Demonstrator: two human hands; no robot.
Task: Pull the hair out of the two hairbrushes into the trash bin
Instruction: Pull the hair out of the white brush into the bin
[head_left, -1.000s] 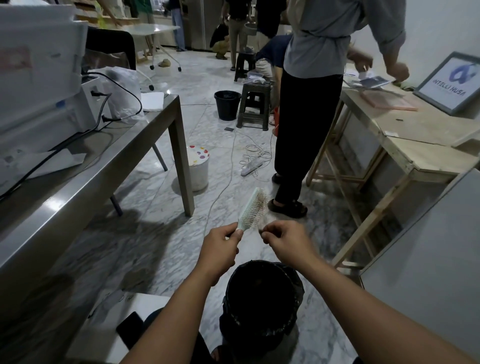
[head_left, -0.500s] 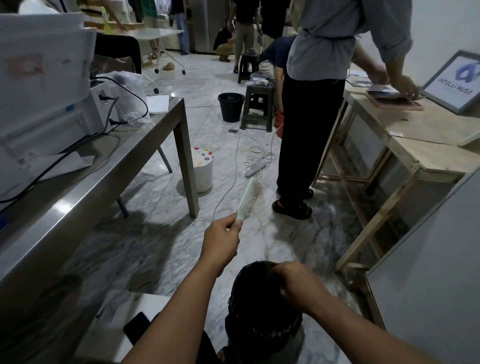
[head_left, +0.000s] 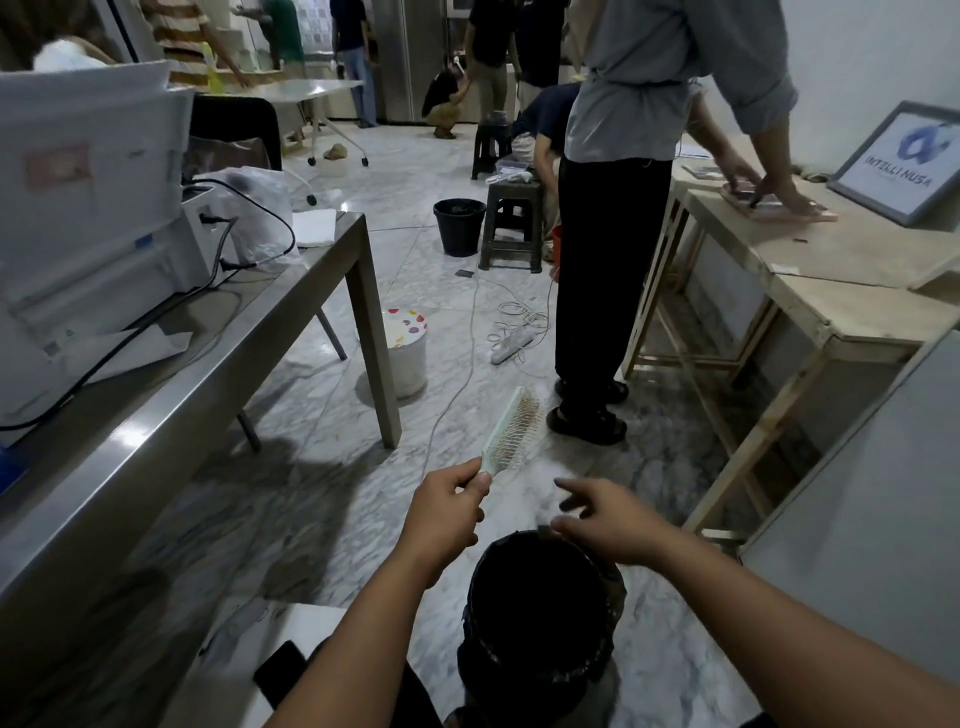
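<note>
A pale green hairbrush with light bristles is held up by its handle in my left hand, head tilted up and to the right. Whether hair remains among the bristles is too fine to tell. My right hand hovers just right of the brush, above the far rim of the trash bin, fingers spread with nothing in them. The bin is round and lined with a black bag, standing on the marble floor between my forearms. Only one hairbrush is in view.
A steel table with a white printer runs along the left. A person in black trousers stands ahead at a wooden bench. A white bucket, a power strip and cables lie on the floor.
My right hand pinched at the brush, dropped down over the bin, and has now risen back toward the brush with its fingers spread. My left hand kept holding the brush up.
</note>
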